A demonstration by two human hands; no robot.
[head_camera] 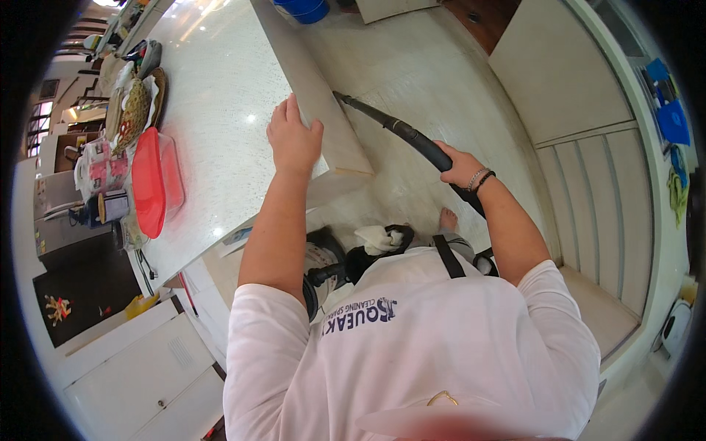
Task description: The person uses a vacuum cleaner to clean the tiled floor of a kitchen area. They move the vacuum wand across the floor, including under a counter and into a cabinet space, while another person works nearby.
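My right hand [463,166] grips the black wand [411,132] of what looks like a vacuum cleaner. Its narrow far tip [337,95] meets the side of the counter, low down near the floor. Resting at the edge of the white speckled countertop [220,99] is my left hand [295,138], palm down, thumb apart, holding nothing. Beside my body stands a dark and pale machine body [325,253], partly hidden by my left arm and shirt. A white cloth [376,239] lies against a black item close to my waist.
On the countertop sit a red-lidded plastic container [149,184], a wicker tray [160,96] and wrapped paper rolls [102,165]. A blue bucket [306,10] stands at the far end of the floor [408,71]. Pale cabinets [562,71] line the right side. My bare foot [448,219] shows below.
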